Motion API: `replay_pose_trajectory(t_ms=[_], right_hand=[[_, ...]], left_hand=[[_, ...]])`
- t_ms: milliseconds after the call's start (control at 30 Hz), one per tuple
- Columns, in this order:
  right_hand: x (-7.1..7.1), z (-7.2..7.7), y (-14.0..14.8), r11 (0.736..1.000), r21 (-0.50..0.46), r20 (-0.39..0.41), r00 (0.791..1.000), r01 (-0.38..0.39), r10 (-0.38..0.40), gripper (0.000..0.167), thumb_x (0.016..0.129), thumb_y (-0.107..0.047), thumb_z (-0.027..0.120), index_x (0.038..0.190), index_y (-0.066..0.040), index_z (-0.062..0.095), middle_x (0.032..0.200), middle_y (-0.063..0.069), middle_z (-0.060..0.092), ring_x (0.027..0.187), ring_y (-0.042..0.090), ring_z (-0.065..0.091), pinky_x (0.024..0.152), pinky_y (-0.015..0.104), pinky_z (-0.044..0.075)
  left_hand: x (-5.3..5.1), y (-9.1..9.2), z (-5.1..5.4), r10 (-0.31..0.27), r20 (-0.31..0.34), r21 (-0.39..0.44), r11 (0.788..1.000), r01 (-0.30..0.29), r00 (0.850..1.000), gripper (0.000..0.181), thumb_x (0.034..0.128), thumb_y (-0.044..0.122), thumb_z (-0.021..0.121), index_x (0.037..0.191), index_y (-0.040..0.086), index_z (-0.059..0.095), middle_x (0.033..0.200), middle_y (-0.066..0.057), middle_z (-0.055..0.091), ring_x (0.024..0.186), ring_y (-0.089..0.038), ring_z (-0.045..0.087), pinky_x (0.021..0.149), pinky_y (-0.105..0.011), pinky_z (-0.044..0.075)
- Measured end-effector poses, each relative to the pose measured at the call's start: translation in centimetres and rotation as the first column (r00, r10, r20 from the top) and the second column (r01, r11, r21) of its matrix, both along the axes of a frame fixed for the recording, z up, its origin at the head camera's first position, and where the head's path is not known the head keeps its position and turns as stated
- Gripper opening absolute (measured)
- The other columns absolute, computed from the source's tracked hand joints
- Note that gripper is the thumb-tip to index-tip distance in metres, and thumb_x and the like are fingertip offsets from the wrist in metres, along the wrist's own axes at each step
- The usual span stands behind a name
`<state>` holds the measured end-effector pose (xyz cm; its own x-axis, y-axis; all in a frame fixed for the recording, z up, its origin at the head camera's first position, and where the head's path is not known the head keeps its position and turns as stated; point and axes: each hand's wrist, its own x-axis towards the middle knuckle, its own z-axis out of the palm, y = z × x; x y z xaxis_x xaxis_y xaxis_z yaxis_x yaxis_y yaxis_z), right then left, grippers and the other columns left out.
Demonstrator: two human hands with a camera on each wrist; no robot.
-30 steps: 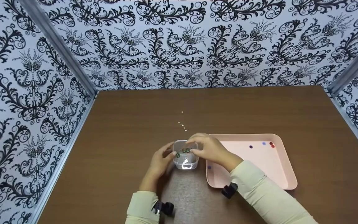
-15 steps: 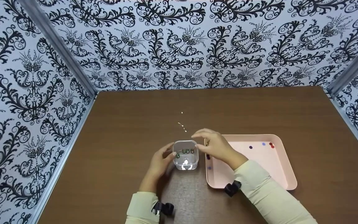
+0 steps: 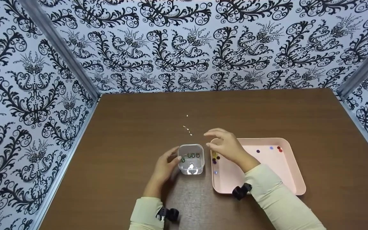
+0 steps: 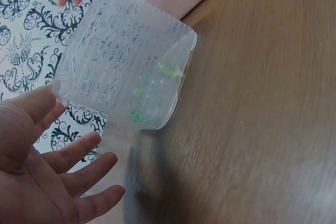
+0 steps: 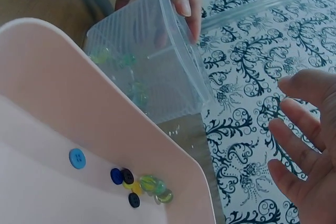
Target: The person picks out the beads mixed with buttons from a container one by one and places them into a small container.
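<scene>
A small clear plastic container (image 3: pixel 191 170) stands on the table left of the pink tray, with several greenish glass marbles (image 3: pixel 193 155) inside. My left hand (image 3: pixel 164 165) holds it by the left side, thumb at the rim. Over the tray's far left corner hovers my right hand (image 3: pixel 228 147), holding nothing, its fingers apart and gently bent. In the right wrist view, green-yellow marbles (image 5: pixel 150 183) lie in that tray corner beside dark, yellow and blue buttons, including a light blue button (image 5: pixel 77 158). My right hand hides part of this corner in the head view.
The pink tray (image 3: pixel 299 179) stands on the brown table (image 3: pixel 133 127), close to the container's right side. Red buttons (image 3: pixel 279 149) and a dark button (image 3: pixel 258 151) lie toward its far side. Patterned walls (image 3: pixel 184 48) enclose the table at back and sides.
My right hand has moved from over the container rightward to the tray's corner, uncovering another marble in the container and buttons in the tray. My left hand stays in place.
</scene>
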<state>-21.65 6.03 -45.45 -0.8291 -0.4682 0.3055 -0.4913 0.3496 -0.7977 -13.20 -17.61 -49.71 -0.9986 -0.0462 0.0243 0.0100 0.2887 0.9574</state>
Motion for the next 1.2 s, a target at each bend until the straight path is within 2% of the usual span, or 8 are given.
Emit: replay_pose_trajectory(t_ms=[167, 233, 333, 567, 933, 1200], right_hand=[[-0.2, -0.2, 0.4, 0.999, -0.025, -0.017, 1.0, 0.024, -0.025, 0.028, 0.08, -0.003, 0.075, 0.108, -0.005, 0.072, 0.114, 0.008, 0.067, 0.113, 0.027, 0.059, 0.096, 0.043, 0.049], [-0.2, -0.2, 0.5, 0.999, -0.039, -0.008, 1.0, 0.03, -0.03, 0.028, 0.08, -0.003, 0.075, 0.108, -0.004, 0.072, 0.114, 0.009, 0.067, 0.113, 0.028, 0.059, 0.095, 0.043, 0.049], [-0.3, -0.4, 0.6, 0.998, -0.053, 0.015, 0.999, 0.038, -0.037, 0.029, 0.08, -0.003, 0.075, 0.108, -0.004, 0.072, 0.115, 0.009, 0.066, 0.114, 0.028, 0.059, 0.096, 0.042, 0.049], [-0.5, -0.6, 0.9, 0.995, -0.089, 0.076, 0.996, 0.048, -0.042, 0.029, 0.081, -0.001, 0.074, 0.11, -0.002, 0.071, 0.116, 0.011, 0.065, 0.115, 0.029, 0.058, 0.097, 0.048, 0.048], [-0.7, -1.1, 1.4, 0.991, -0.103, 0.126, 0.989, 0.087, -0.074, 0.031, 0.081, -0.008, 0.077, 0.111, -0.001, 0.07, 0.117, 0.013, 0.065, 0.116, 0.028, 0.057, 0.099, 0.052, 0.044], [-1.2, -1.8, 1.7, 0.989, -0.118, 0.162, 0.984, 0.094, -0.074, 0.032, 0.082, -0.008, 0.075, 0.112, -0.001, 0.069, 0.116, 0.013, 0.066, 0.111, 0.031, 0.059, 0.096, 0.053, 0.044]], left_hand=[[0.1, 0.0, 0.0, -0.006, -0.011, -0.019, 1.0, 0.005, 1.0, 0.042, 0.0927, 0.004, 0.059, 0.131, -0.009, 0.052, 0.125, -0.029, 0.058, 0.115, -0.043, 0.057, 0.097, -0.05, 0.047], [-0.1, -0.1, -0.6, -0.003, -0.013, -0.028, 1.0, 0.002, 1.0, 0.042, 0.0924, 0.006, 0.06, 0.131, -0.008, 0.053, 0.125, -0.028, 0.059, 0.115, -0.042, 0.058, 0.097, -0.049, 0.047], [-0.3, -0.2, -0.7, -0.002, -0.018, -0.029, 1.0, 0.002, 1.0, 0.042, 0.0921, 0.006, 0.061, 0.131, -0.008, 0.053, 0.124, -0.028, 0.06, 0.113, -0.042, 0.058, 0.097, -0.05, 0.047], [-0.3, -0.2, -0.7, -0.007, -0.025, -0.033, 0.999, 0.006, 1.0, 0.041, 0.0925, 0.006, 0.06, 0.131, -0.008, 0.053, 0.124, -0.028, 0.059, 0.113, -0.042, 0.058, 0.097, -0.05, 0.047], [-0.2, -0.2, -0.6, -0.002, -0.008, -0.027, 1.0, 0.002, 1.0, 0.042, 0.0927, 0.006, 0.061, 0.131, -0.008, 0.053, 0.126, -0.028, 0.059, 0.115, -0.042, 0.058, 0.098, -0.049, 0.047], [-0.2, -0.1, -0.5, -0.006, 0.004, 0.016, 1.0, 0.006, 1.0, 0.042, 0.0931, 0.004, 0.059, 0.132, -0.009, 0.05, 0.125, -0.03, 0.058, 0.117, -0.043, 0.056, 0.097, -0.05, 0.047]])
